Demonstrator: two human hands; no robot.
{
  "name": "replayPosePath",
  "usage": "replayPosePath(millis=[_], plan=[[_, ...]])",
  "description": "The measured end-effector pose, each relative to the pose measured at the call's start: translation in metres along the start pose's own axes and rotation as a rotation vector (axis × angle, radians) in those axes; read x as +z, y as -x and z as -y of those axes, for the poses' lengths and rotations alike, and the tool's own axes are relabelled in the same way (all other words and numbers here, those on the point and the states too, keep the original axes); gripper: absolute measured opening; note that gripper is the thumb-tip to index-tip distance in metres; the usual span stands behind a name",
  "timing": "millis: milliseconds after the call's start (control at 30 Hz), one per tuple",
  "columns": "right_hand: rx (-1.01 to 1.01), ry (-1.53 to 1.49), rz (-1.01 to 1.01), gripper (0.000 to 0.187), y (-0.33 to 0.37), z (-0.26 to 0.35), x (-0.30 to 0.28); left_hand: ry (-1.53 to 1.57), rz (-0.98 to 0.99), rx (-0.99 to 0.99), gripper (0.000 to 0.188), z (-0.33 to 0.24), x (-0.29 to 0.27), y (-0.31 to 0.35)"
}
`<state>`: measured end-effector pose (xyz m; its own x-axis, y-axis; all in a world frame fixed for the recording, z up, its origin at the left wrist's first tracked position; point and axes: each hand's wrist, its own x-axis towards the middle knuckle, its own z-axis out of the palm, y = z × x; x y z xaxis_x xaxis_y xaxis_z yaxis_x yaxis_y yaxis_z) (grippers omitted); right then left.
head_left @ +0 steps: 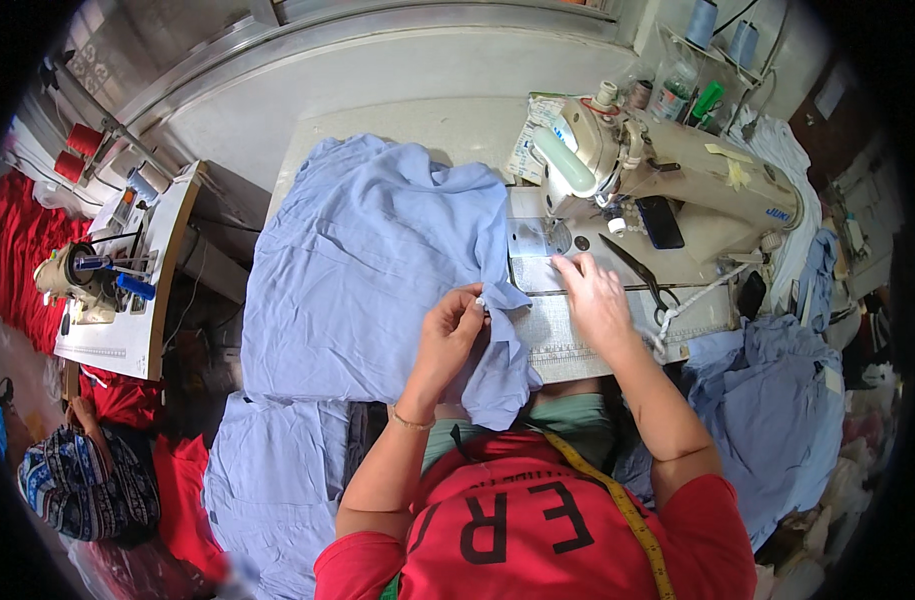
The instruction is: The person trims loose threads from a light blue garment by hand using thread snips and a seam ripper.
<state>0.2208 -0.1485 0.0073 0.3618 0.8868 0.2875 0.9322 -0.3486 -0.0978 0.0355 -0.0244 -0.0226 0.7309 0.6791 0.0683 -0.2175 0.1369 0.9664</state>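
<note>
Light blue cloth [367, 260] is spread over the left part of the sewing table and hangs over its front edge. My left hand [451, 328] pinches a gathered edge of this cloth between thumb and fingers. Over the machine's bed plate, my right hand [597, 305] is raised with bent fingers apart, slightly blurred, and nothing shows in it. The industrial sewing machine [697, 165] stands just beyond, its needle area [554, 225] close to the right fingertips. Dark scissors [635, 265] lie right of that hand, near a small dark disc [581, 243].
A black phone [661, 222] rests under the machine arm. More blue cloth is heaped at the right [767, 410] and stacked at lower left [272, 480]. Another person [87, 480] sits at the far left by a second machine [77, 270]. A yellow measuring tape [622, 500] hangs down my front.
</note>
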Motion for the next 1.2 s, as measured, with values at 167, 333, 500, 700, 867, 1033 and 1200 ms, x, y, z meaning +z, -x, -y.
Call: replayPosePath(millis=[167, 333, 500, 700, 867, 1033, 1200], plan=[[-0.056, -0.328, -0.040, 0.032, 0.001, 0.002, -0.006, -0.047, -0.169, 0.159, 0.013, -0.007, 0.013, 0.002], [0.300, -1.653, 0.164, 0.022, 0.015, 0.048, -0.016, -0.695, -0.060, 0.558, 0.006, -0.022, 0.030, 0.004], [0.156, -1.346, 0.087, 0.012, 0.013, 0.028, -0.009, -0.707, 0.046, 0.471, 0.015, -0.014, 0.048, -0.002], [0.247, -1.059, -0.031, 0.007, -0.011, -0.032, -0.011, -0.738, 0.063, 0.385, 0.014, -0.011, 0.048, -0.003], [0.438, -0.424, -0.056, 0.014, -0.039, -0.152, -0.002, -0.526, -0.041, 0.269, 0.014, -0.008, 0.039, -0.005], [0.339, -0.413, -0.033, 0.019, -0.033, -0.120, -0.018, -0.077, -0.057, 0.163, 0.016, -0.008, 0.020, -0.003], [0.257, -1.451, 0.633, 0.070, 0.024, 0.006, -0.025, 0.093, -0.089, 0.115, 0.018, -0.001, 0.013, 0.004]])
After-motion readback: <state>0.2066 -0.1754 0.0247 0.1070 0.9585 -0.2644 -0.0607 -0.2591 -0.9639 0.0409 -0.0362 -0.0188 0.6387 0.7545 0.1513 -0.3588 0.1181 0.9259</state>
